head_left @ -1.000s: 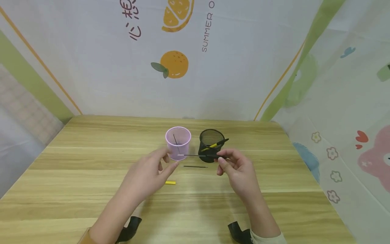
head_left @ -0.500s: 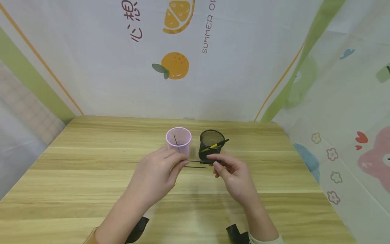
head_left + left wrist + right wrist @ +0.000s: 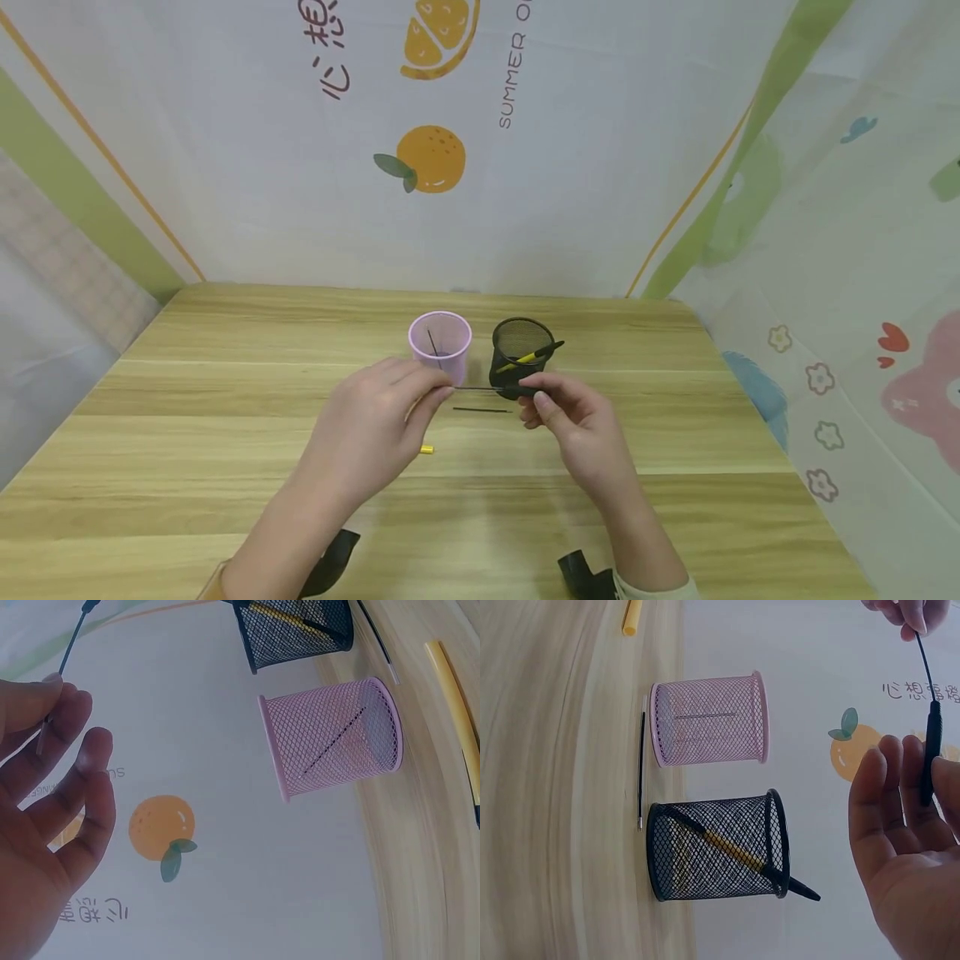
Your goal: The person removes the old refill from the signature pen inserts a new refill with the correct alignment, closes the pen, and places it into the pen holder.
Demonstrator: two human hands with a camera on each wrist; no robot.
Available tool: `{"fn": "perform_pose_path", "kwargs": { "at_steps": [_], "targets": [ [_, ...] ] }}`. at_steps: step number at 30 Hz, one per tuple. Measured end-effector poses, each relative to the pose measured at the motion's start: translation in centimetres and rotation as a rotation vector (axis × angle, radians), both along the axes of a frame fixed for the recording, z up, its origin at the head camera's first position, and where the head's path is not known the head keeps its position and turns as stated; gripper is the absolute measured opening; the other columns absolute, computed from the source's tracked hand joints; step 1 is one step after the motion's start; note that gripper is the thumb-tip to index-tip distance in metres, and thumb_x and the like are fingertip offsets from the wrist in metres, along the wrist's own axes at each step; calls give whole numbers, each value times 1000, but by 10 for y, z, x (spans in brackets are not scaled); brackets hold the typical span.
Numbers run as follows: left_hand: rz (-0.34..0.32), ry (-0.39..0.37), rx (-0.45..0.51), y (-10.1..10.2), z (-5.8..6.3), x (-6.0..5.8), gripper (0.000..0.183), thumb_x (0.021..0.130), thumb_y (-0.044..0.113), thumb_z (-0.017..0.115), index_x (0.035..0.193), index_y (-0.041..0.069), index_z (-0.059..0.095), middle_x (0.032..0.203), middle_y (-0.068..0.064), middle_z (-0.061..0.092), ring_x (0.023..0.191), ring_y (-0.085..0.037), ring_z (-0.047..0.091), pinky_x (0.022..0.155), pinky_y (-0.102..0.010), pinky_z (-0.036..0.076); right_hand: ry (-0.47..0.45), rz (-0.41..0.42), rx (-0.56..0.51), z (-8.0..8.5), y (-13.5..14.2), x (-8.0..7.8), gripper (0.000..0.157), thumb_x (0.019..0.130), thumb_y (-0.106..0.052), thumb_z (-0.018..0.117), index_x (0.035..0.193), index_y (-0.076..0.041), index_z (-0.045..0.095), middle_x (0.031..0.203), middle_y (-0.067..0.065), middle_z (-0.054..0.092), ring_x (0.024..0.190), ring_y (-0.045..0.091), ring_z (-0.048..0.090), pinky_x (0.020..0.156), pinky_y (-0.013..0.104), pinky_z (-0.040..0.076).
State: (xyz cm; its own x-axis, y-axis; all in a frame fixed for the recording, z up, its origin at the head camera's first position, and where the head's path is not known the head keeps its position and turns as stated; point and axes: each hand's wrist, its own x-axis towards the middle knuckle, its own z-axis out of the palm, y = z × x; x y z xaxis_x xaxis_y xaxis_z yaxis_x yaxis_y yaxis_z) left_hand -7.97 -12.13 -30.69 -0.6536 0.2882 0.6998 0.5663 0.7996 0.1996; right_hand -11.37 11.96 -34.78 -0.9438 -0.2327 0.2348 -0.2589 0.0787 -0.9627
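Observation:
In the head view my left hand pinches the free end of a thin dark pen refill between thumb and forefinger. The refill's other end runs into a black pen section, which my right hand holds between thumb and fingers. Both hands are raised above the table, in front of two mesh cups. A second refill lies on the table below. Partly hidden by my left hand, a yellow pen barrel lies on the wood; it shows better in the left wrist view.
A pinkish-purple mesh cup stands at the back with a thin refill leaning inside. Right of it is a black mesh cup holding a tilted yellow-and-black pen. A printed cloth hangs behind the table.
My left hand was apart from the refill one second ago, then took its free end. Since then it has shifted slightly left, and more refill shows between the hands.

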Motion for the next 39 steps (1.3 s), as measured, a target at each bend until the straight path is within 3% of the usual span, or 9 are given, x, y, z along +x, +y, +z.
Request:
{"fn": "perform_pose_path", "kwargs": {
  "at_steps": [9, 15, 19, 26, 32, 39],
  "targets": [
    [-2, -4, 16, -4, 2, 1, 9, 85, 18, 76, 93, 20, 73, 83, 12, 71, 73, -5, 62, 63, -26, 52, -30, -16, -17, 3, 2, 0, 18, 98, -3, 54, 114, -3, 63, 94, 9, 66, 78, 17, 68, 78, 34, 60],
    [12, -9, 19, -5, 0, 1, 9, 84, 18, 77, 92, 20, 72, 79, 12, 68, 67, -3, 56, 59, -23, 48, -69, -22, -40, 4, 2, 0, 19, 100, -1, 50, 116, -3, 60, 97, 14, 64, 76, 19, 69, 79, 37, 60],
    [34, -75, 4, -3, -4, -3, 7, 86, 21, 76, 92, 23, 72, 81, 12, 68, 68, -3, 56, 59, -24, 48, -84, -29, -45, 5, 3, 0, 18, 101, -4, 48, 117, -5, 57, 100, 18, 63, 76, 21, 69, 78, 38, 61],
    [87, -224, -131, 4, -33, -27, 4, 91, 29, 70, 93, 25, 71, 83, 14, 71, 70, -9, 63, 60, -31, 52, -77, -35, -43, 5, 5, 1, 15, 102, -7, 47, 116, -5, 52, 98, 14, 65, 75, 22, 69, 76, 39, 61],
    [107, -272, -248, 11, -61, -48, 9, 91, 30, 69, 85, 25, 66, 71, 10, 66, 61, -16, 63, 52, -36, 49, -69, -20, -47, 3, 6, 0, 15, 103, -9, 47, 117, -3, 50, 96, 11, 66, 73, 23, 68, 75, 39, 61],
    [115, -334, -372, 26, -78, -59, 17, 92, 34, 66, 78, 25, 63, 64, 6, 63, 60, -20, 64, 46, -39, 45, -72, -21, -33, 2, 5, 0, 17, 103, -10, 47, 118, -2, 49, 97, 12, 66, 73, 24, 68, 76, 39, 61]
  ]
}}
